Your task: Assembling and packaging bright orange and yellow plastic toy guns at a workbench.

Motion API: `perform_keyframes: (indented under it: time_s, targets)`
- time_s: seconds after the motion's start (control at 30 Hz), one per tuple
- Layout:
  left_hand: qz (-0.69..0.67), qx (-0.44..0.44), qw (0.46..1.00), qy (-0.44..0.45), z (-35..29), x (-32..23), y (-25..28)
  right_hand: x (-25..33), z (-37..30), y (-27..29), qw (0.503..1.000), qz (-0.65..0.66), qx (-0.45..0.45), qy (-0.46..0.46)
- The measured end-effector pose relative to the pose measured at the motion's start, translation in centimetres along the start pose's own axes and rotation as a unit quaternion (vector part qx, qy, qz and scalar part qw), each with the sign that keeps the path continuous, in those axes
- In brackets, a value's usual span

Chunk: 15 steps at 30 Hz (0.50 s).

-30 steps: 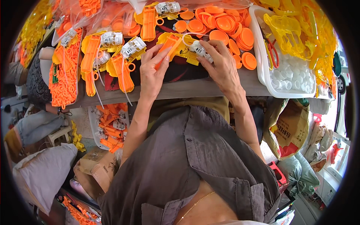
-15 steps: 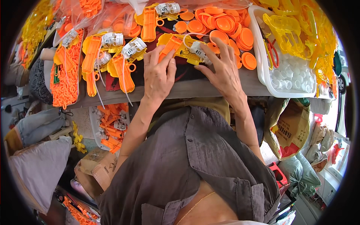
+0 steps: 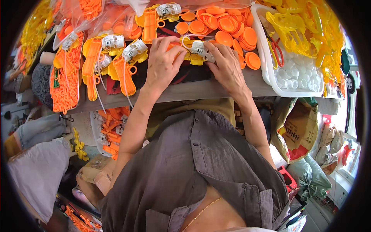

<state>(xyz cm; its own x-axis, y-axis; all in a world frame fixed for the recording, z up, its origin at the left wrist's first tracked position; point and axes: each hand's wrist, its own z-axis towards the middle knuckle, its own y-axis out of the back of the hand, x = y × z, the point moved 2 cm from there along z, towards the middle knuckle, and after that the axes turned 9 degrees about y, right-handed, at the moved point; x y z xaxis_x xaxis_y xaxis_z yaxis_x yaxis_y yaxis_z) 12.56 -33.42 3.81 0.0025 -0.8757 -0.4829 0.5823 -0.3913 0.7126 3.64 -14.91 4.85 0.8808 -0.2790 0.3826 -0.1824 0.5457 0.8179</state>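
Between my hands, over the dark mat on the bench, is a yellow plastic toy shell (image 3: 196, 60). A white mechanism (image 3: 199, 48) with a loop of clear tubing (image 3: 187, 37) sits on it. My left hand (image 3: 164, 63) has its fingers bent and closed on the shell's left end, largely covering an orange piece there. My right hand (image 3: 228, 65) grips the right end of the white mechanism and shell between thumb and fingers. Similar orange-and-yellow toy bodies (image 3: 124, 75) with white mechanisms lie to the left, their thin tubes hanging over the bench edge.
Orange discs (image 3: 228, 25) are heaped behind my right hand. A white bin (image 3: 266, 71) at the right holds small clear cups (image 3: 295, 79), yellow shells (image 3: 286, 24) and red-handled scissors (image 3: 276, 52). Far left stands a tray of small orange rings (image 3: 65, 91). An open sack (image 3: 297, 127) stands below.
My left fingers have curled in over the orange piece, hiding most of it. The shell has turned and its yellow lower edge now faces me. The right hand has shifted slightly left.
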Motion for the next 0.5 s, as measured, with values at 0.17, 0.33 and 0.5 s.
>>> perform_keyframes:
  time_s: [0.17, 0.33, 0.5]
  targets:
    - [0.009, -0.010, 1.000, -0.008, -0.4, 0.1, -0.2, 0.5, 0.0, 0.9, 0.999, 0.041, -0.027, -0.008]
    - [0.001, -0.005, 1.000, -0.004, -0.3, -0.3, -0.1, 1.1, 0.0, 0.1, 0.981, 0.133, -0.079, -0.117]
    - [0.001, 0.004, 1.000, -0.004, -0.3, -0.1, 0.0, 1.2, 0.0, -0.5, 0.986, 0.090, -0.095, -0.100]
